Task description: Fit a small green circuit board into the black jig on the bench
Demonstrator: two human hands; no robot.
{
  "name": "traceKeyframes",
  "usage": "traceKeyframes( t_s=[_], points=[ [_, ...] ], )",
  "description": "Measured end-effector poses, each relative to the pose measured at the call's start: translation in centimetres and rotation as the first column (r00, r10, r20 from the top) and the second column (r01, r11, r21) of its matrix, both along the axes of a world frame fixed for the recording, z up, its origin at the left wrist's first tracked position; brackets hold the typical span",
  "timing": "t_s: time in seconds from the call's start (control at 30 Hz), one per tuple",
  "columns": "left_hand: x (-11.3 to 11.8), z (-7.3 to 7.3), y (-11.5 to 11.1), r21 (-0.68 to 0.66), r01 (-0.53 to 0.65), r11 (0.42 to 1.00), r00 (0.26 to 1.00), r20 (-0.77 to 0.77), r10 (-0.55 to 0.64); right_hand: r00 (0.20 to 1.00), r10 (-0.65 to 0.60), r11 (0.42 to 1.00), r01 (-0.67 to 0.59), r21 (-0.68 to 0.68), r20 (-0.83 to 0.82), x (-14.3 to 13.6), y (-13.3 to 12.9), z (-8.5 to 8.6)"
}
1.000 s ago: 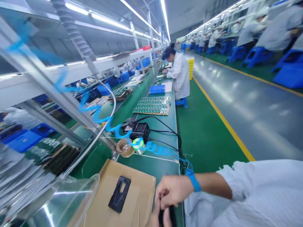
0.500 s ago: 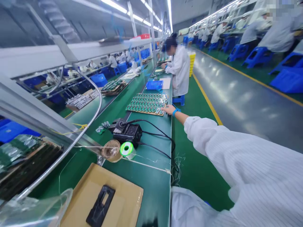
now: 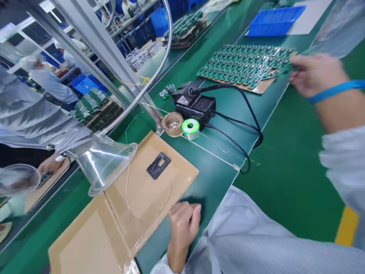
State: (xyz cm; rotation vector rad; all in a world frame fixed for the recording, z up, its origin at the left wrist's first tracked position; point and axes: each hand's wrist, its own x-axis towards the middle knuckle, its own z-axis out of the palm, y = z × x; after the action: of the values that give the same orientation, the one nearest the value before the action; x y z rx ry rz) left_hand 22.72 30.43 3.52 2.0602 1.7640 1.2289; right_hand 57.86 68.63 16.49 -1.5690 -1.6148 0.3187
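My right hand, with a blue band at the wrist, pinches a small green circuit board at the near right corner of a batch of similar boards. These lie in rows on a cardboard sheet. My left hand rests as a fist at the bench's near side, beside a tan cardboard mat; nothing shows in it. On that mat lies a black fixture with a rectangular opening.
A black soldering station with cables, a solder spool and a round brown tub stand mid-bench. A clear fume hood hangs over the mat's left. A blue bin sits beyond the boards. Across the bench, a person's hand is visible.
My view has swung down and left. The right hand, earlier reaching at the board batch's corner, now lifts a circuit board away from it. My left fist has come into view.
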Motion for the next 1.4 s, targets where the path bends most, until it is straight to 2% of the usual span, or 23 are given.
traceKeyframes(
  t_s=[0.03, 0.1, 0.13, 0.17, 0.2, 0.23, 0.27, 0.3, 0.33, 0.37, 0.43, 0.53, 0.6, 0.63, 0.67, 0.7, 0.77, 0.83, 0.87, 0.93, 1.1, 1.23, 1.4],
  points=[
    [-0.1, 0.7, -0.3, -0.042, -0.018, 0.999, 0.996, 0.090, 0.022, 0.986, 0.091, 0.995, -0.086, 0.043, -0.139, -0.5, -2.9, 0.8],
    [-0.3, 2.1, -0.3, -0.168, -0.056, 0.984, 0.950, 0.294, 0.104, 0.919, 0.253, 0.965, -0.216, 0.151, -0.301, -2.7, -9.5, 1.4],
    [-0.5, 2.9, 0.0, -0.237, -0.057, 0.970, 0.907, 0.394, 0.149, 0.859, 0.353, 0.936, -0.322, 0.144, -0.370, -4.5, -12.8, 1.0],
    [-0.8, 3.5, 0.6, -0.296, -0.034, 0.955, 0.856, 0.484, 0.181, 0.777, 0.461, 0.876, -0.474, 0.083, -0.428, -6.7, -15.7, 0.2],
    [-1.1, 4.1, 1.3, -0.336, 0.009, 0.942, 0.807, 0.558, 0.192, 0.687, 0.553, 0.772, -0.635, -0.020, -0.471, -9.3, -18.1, -1.0],
    [-1.4, 4.5, 2.2, -0.363, 0.064, 0.929, 0.765, 0.616, 0.188, 0.566, 0.612, 0.607, -0.784, -0.130, -0.552, -12.0, -20.0, -2.5],
    [-1.7, 4.9, 3.0, -0.380, 0.115, 0.918, 0.734, 0.655, 0.180, 0.443, 0.612, 0.461, -0.873, -0.160, -0.655, -14.7, -21.2, -4.0],
    [-2.0, 5.1, 3.7, -0.392, 0.149, 0.908, 0.713, 0.679, 0.176, 0.323, 0.588, 0.354, -0.927, -0.124, -0.742, -17.2, -21.8, -5.5],
    [-2.4, 5.3, 4.4, -0.403, 0.163, 0.900, 0.699, 0.691, 0.183, 0.234, 0.556, 0.312, -0.948, -0.061, -0.798, -19.3, -21.9, -6.7],
    [-2.7, 5.4, 4.9, -0.417, 0.163, 0.894, 0.689, 0.697, 0.199, 0.185, 0.542, 0.274, -0.961, -0.035, -0.820, -21.1, -21.7, -7.8],
    [-3.4, 5.5, 5.6, -0.449, 0.151, 0.881, 0.672, 0.700, 0.242, 0.128, 0.547, 0.253, -0.967, 0.017, -0.827, -23.4, -20.9, -9.2],
    [-4.3, 5.4, 5.9, -0.492, 0.173, 0.853, 0.657, 0.703, 0.273, 0.072, 0.551, 0.200, -0.979, 0.048, -0.831, -24.5, -20.1, -10.4],
    [-5.0, 5.0, 5.9, -0.490, 0.142, 0.860, 0.686, 0.675, 0.272, 0.041, 0.526, 0.156, -0.986, 0.050, -0.849, -24.6, -19.9, -11.0],
    [-5.4, 4.6, 5.9, -0.473, 0.082, 0.877, 0.726, 0.631, 0.273, 0.042, 0.525, 0.145, -0.989, 0.041, -0.850, -24.6, -19.9, -11.3],
    [-5.9, 4.0, 6.0, -0.439, -0.004, 0.898, 0.780, 0.561, 0.278, 0.058, 0.545, 0.152, -0.988, 0.030, -0.836, -24.5, -19.8, -11.6],
    [-6.5, 3.4, 6.1, -0.388, -0.100, 0.916, 0.836, 0.467, 0.289, 0.095, 0.587, 0.184, -0.983, 0.018, -0.804, -24.4, -19.7, -11.9],
    [-7.9, 2.0, 6.5, -0.256, -0.254, 0.933, 0.907, 0.272, 0.321, 0.233, 0.685, 0.321, -0.947, -0.002, -0.690, -24.2, -19.3, -12.4],
    [-9.2, 0.5, 7.3, -0.150, -0.314, 0.938, 0.932, 0.143, 0.335, 0.410, 0.709, 0.485, -0.874, -0.026, -0.574, -24.1, -19.0, -12.8],
    [-9.8, -0.2, 7.7, -0.116, -0.324, 0.939, 0.936, 0.103, 0.336, 0.483, 0.689, 0.548, -0.835, -0.047, -0.541, -24.0, -18.9, -13.0],
    [-10.6, -1.3, 8.6, -0.066, -0.331, 0.941, 0.941, 0.042, 0.334, 0.574, 0.646, 0.617, -0.781, -0.098, -0.504, -24.0, -18.9, -13.1],
    [-10.6, -2.2, 9.6, -0.024, -0.351, 0.936, 0.934, -0.083, 0.348, 0.609, 0.666, 0.636, -0.765, -0.098, -0.431, -24.3, -19.1, -13.0],
    [-10.4, -1.9, 9.5, -0.063, -0.381, 0.922, 0.921, -0.107, 0.374, 0.619, 0.672, 0.645, -0.759, -0.088, -0.407, -24.4, -19.2, -12.9],
    [-10.4, -1.4, 9.4, -0.095, -0.357, 0.929, 0.932, -0.109, 0.346, 0.627, 0.680, 0.649, -0.756, -0.084, -0.380, -24.4, -19.1, -13.1]
  ],
)
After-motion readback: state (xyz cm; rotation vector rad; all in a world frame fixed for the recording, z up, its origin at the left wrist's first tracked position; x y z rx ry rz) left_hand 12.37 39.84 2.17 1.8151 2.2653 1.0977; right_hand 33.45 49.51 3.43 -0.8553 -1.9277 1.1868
